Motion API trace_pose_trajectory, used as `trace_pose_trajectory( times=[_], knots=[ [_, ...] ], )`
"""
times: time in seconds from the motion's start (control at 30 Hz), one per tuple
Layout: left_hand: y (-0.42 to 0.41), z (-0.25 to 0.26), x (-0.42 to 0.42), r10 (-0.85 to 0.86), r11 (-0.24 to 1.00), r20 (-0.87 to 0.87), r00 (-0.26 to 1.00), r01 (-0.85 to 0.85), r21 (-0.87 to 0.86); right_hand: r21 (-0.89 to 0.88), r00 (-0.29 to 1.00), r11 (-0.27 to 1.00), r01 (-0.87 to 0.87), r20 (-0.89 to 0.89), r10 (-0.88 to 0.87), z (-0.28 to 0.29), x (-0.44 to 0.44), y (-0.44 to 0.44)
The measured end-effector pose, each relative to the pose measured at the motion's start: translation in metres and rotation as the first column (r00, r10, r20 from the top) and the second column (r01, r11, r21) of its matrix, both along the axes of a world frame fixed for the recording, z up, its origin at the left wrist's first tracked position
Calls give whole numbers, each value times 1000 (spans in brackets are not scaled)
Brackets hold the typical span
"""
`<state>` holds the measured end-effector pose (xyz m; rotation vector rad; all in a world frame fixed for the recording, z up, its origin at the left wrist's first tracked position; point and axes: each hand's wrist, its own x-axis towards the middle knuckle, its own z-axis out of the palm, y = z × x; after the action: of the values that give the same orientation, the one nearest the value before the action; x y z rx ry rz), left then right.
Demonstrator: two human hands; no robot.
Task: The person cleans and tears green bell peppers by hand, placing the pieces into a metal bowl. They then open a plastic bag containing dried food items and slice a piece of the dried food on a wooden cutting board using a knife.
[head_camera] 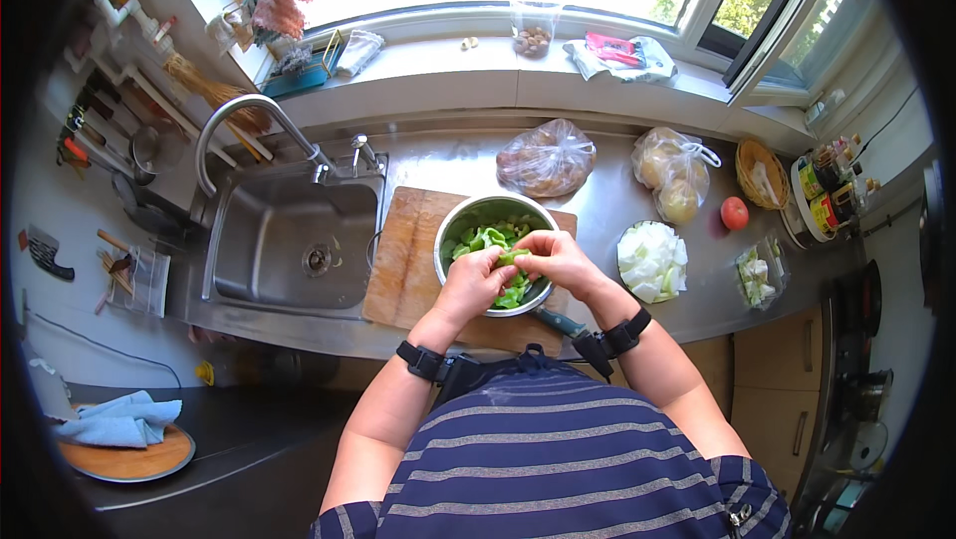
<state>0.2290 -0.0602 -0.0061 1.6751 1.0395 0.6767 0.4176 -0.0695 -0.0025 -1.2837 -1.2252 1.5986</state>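
Note:
Both hands meet above a round metal bowl that stands on a wooden cutting board. Between the fingers of my left hand and my right hand is a piece of green vegetable, which looks like green pepper. More green pieces lie in the bowl below, partly covered by the hands. Beside the bowl's lower right rim, a knife with a green handle rests on the board, its blade mostly hidden.
A steel sink with a curved faucet lies to the left. Rightward are a bowl of cut white vegetable, a tomato and a wicker basket. Behind the board sit a tied plastic bag and a bag of round produce.

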Motion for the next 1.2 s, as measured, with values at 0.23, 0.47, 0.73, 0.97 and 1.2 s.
trace_pose_trajectory(
  times=[0.23, 0.47, 0.73, 0.97, 1.2],
  knots=[
    [-13, 6, 10, 198, 827, -278, 940, -8, 562, 71, 952, 978, 196, 224, -207, -7, -14, -8],
    [-9, 11, 25, 374, 743, -311, 874, -82, 664, 382, 757, 867, 321, 447, -477, -5, -30, 8],
    [11, 13, -15, 217, 880, -343, 914, -32, 473, 328, 752, 945, 18, 619, -229, -12, 9, 16],
    [-6, -17, -45, 497, 753, -270, 825, -255, 607, 371, 769, 908, 194, 517, -376, -28, 36, -22],
    [-21, -81, -45, 389, 756, -65, 919, -359, -547, 203, 848, 951, 235, 436, -302, -71, 48, -42]
  ],
)
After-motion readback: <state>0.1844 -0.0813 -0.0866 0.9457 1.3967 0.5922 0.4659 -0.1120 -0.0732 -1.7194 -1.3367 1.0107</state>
